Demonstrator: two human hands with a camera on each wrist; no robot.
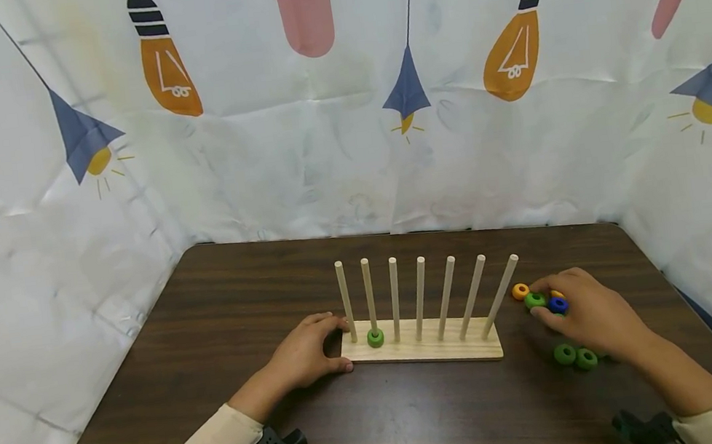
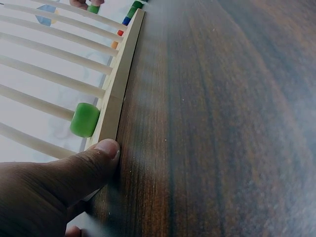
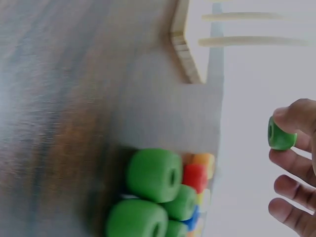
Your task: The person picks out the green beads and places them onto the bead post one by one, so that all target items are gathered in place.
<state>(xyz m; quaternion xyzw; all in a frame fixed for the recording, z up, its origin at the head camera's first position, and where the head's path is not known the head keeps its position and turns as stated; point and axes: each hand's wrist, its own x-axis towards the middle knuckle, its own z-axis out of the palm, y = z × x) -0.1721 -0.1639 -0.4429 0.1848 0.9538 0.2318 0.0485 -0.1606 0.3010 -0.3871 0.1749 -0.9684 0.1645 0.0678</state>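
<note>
A wooden peg board (image 1: 423, 350) with a row of several upright pegs stands on the table. One green bead (image 1: 375, 338) sits low on its second peg from the left. My left hand (image 1: 301, 353) grips the board's left end, thumb along the front edge and fingers reaching behind. Right of the board, my right hand (image 1: 593, 312) pinches another green bead (image 3: 281, 134) between thumb and fingertip, lifted above the table, its other fingers loosely bent. Loose beads lie beneath and beside that hand: green beads (image 1: 585, 358), a blue bead (image 1: 558, 305) and an orange bead (image 1: 521, 291).
In the right wrist view a red bead (image 3: 195, 177) also shows in the pile. The dark wooden table (image 1: 257, 277) ends at a white curtain (image 1: 297, 170) printed with lamps, which hangs behind and along both sides.
</note>
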